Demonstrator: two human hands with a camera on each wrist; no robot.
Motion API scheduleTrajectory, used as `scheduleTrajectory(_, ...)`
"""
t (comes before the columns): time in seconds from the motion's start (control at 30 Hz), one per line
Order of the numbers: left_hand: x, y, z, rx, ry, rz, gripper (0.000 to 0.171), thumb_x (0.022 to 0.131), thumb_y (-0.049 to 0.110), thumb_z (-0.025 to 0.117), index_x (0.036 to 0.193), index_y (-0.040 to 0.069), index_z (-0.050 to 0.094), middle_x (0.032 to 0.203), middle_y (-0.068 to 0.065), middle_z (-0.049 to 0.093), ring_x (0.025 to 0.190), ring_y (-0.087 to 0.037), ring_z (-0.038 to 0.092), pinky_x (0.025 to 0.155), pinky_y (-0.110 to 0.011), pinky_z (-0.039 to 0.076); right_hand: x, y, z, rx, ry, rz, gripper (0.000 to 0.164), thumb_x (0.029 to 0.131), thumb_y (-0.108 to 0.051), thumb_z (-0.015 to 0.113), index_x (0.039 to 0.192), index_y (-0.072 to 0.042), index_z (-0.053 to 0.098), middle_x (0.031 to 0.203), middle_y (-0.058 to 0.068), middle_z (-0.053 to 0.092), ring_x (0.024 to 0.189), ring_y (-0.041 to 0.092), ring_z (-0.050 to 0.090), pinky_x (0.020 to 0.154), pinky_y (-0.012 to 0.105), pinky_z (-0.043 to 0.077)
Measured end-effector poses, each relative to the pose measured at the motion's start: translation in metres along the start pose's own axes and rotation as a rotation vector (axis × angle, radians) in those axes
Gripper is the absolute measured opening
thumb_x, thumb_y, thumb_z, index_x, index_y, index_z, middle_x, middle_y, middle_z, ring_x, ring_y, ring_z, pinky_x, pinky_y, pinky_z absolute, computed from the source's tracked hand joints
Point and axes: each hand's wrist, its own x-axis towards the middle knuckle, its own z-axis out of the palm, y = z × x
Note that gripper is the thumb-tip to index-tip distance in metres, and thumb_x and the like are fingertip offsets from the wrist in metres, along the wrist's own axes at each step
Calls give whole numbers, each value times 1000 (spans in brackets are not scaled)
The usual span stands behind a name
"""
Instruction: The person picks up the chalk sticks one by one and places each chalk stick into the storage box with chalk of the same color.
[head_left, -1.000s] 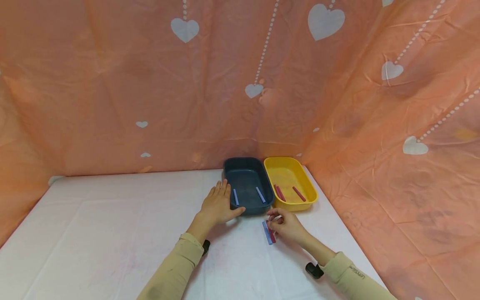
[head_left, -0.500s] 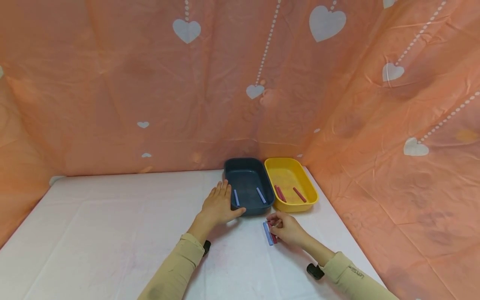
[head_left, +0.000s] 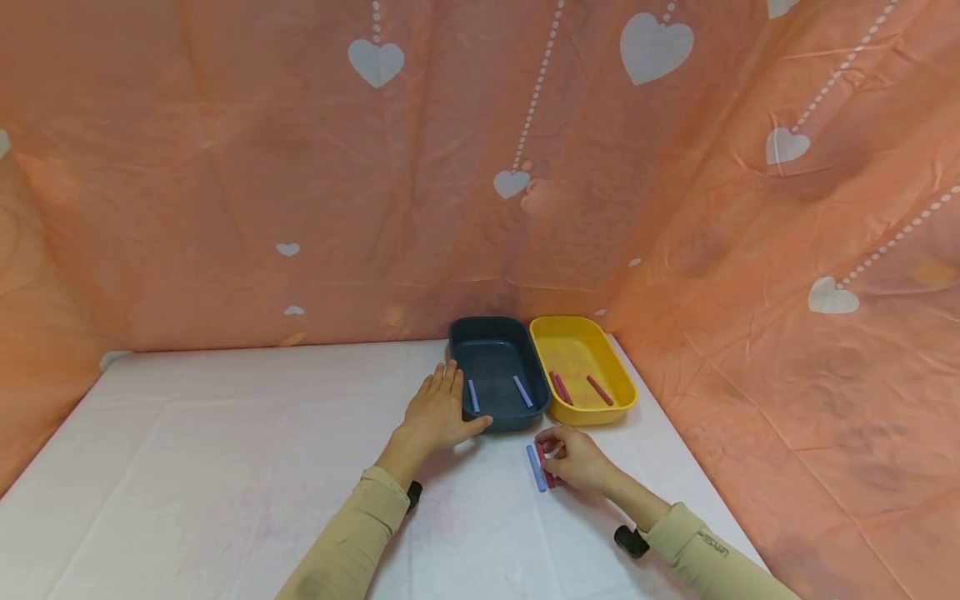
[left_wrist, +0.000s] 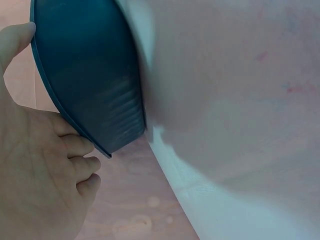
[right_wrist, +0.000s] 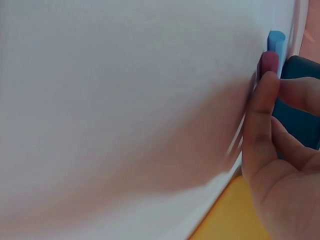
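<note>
In the head view my right hand [head_left: 577,460] pinches a red chalk stick [head_left: 550,481] between thumb and fingers, low over the white table. A blue chalk stick [head_left: 536,468] lies just left of it. The right wrist view shows the end of the red chalk [right_wrist: 270,61] poking out beyond the fingertips, with the blue chalk [right_wrist: 277,39] behind. My left hand [head_left: 435,412] rests against the left front corner of a dark blue tray [head_left: 491,333], fingers extended along its side and thumb at the front rim. Two blue chalks [head_left: 522,392] lie in that tray.
A yellow tray [head_left: 577,332] stands right beside the dark blue one, with several red chalk sticks [head_left: 598,390] inside. The white tabletop [head_left: 225,450] spreads to the left. Orange curtain [head_left: 450,208] with white hearts rises behind the table and along its right side.
My right fingers have come down and drawn together on the red chalk, which now sits slightly farther from the blue one. The left hand keeps its place on the dark blue tray.
</note>
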Motion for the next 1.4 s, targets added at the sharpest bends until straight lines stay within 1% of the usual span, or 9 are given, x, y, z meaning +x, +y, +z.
scheduleTrajectory(0.3,0,1,-1,7,0,-3,106,93,68,60,160,-8,27,171,-24,17,159,-39,15,128,-50,18,1,0,0,-6,5,-10,33,85,2,77,117,5,69,95,7,66,66,15,58,58,22,54)
scheduleTrajectory(0.57,1,0,0,7,3,-4,106,93,68,60,160,-8,27,171,-24,17,159,-39,15,128,-50,18,0,0,-1,3,33,17,33,85,0,78,117,1,68,95,6,66,70,16,57,61,22,53)
scheduleTrajectory(0.77,0,0,1,4,6,-1,106,93,68,60,160,-9,27,170,-24,17,159,-39,15,128,-50,18,-1,0,0,16,53,16,35,84,0,80,117,0,68,95,6,67,72,16,57,62,22,51)
scheduleTrajectory(1.07,-1,1,0,-4,6,-4,106,93,67,60,160,-9,27,170,-24,17,159,-39,15,128,-50,18,-3,1,0,46,87,11,35,84,3,76,118,-1,68,90,5,64,72,17,57,62,22,50)
scheduleTrajectory(1.23,0,0,1,-3,7,-3,106,93,67,60,160,-9,27,171,-24,17,159,-39,15,128,-50,18,-5,-1,-3,89,111,13,38,84,5,71,121,1,67,99,9,65,74,18,59,63,22,52)
scheduleTrajectory(1.3,0,0,1,-4,8,-1,106,93,67,60,160,-9,27,171,-24,17,159,-39,15,128,-50,18,-6,-2,-5,111,118,19,40,84,6,71,123,2,66,106,10,65,76,19,60,65,23,55)
scheduleTrajectory(1.4,0,0,1,-9,10,1,106,93,67,60,160,-9,27,170,-24,17,159,-39,15,128,-50,18,-7,-6,-8,136,126,31,41,85,5,72,125,3,65,109,12,65,78,20,63,68,24,57)
